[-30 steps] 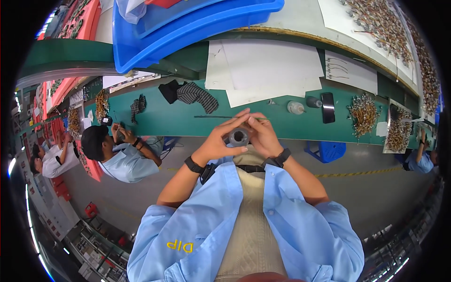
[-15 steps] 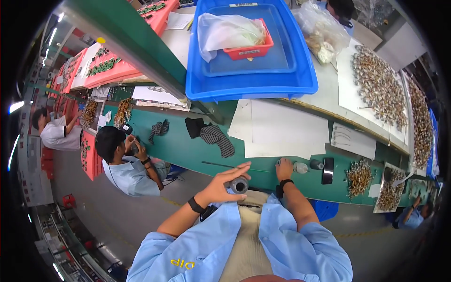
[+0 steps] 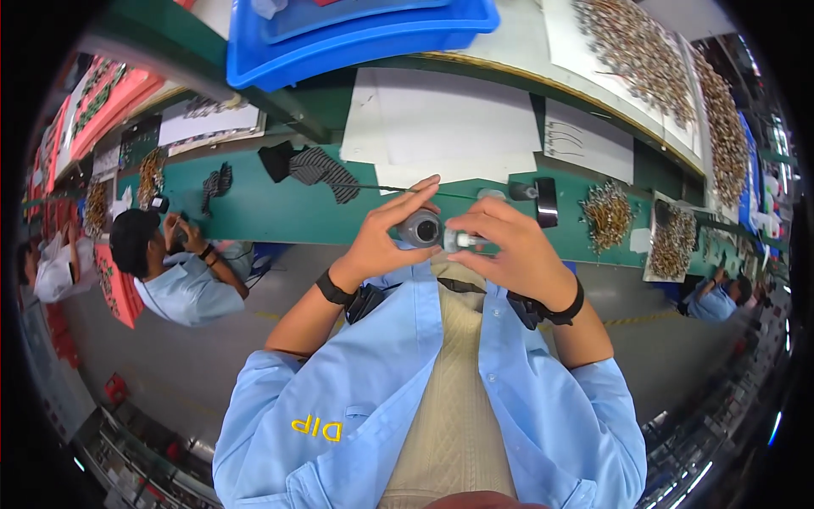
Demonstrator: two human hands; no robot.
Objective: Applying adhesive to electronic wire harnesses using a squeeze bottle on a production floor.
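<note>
Dead centre of the frame, the left hand (image 3: 383, 240) is wrapped around a grey tape roll (image 3: 421, 228), fingers curled over its rim with the dark core hole facing up. The right hand (image 3: 509, 246) pinches a small clear bottle (image 3: 459, 240) right next to the roll, touching it or near enough, hard to say. Both are held up in front of the chest, just short of the green counter (image 3: 280, 216). I'd guess the roll is light and stiff enough to grip by the outer edge, a bit tacky on the sides maybe. The bottle looks like smooth thin plastic, probably slippery, so holding it round the body makes sense. On the counter behind: white paper sheets (image 3: 445, 127), a striped cloth (image 3: 322, 170), a black phone (image 3: 546, 201), and piles of tangled wire bits (image 3: 606, 212) over on the right. A blue bin (image 3: 356, 38) sits at the top. Another worker (image 3: 174, 271) in light blue is bent over at middle left.
</note>
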